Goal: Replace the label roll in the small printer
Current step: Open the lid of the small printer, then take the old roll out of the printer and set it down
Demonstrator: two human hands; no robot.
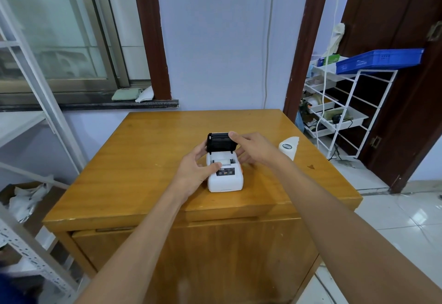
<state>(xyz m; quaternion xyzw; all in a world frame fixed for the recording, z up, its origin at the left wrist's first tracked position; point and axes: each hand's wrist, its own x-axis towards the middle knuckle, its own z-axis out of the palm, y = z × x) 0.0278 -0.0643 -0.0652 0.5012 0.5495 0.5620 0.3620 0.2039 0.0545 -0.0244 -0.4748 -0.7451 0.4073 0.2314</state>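
Note:
A small white printer [225, 179] sits in the middle of the wooden table [143, 160]. Its black lid [218, 142] stands flipped up at the back, and a white label roll [223, 160] lies in the open bay. My left hand [196, 167] grips the printer's left side, thumb on its top. My right hand [253, 148] rests fingers on the lid's upper right corner, its other fingers by the printer's right side. A second white label roll in a wrapper [289, 147] lies on the table to the right.
A white wire rack [344, 112] with trays and a blue crate [378, 60] stands right of the table. Metal shelving [31, 136] runs along the left. A cable [266, 64] hangs down the wall behind.

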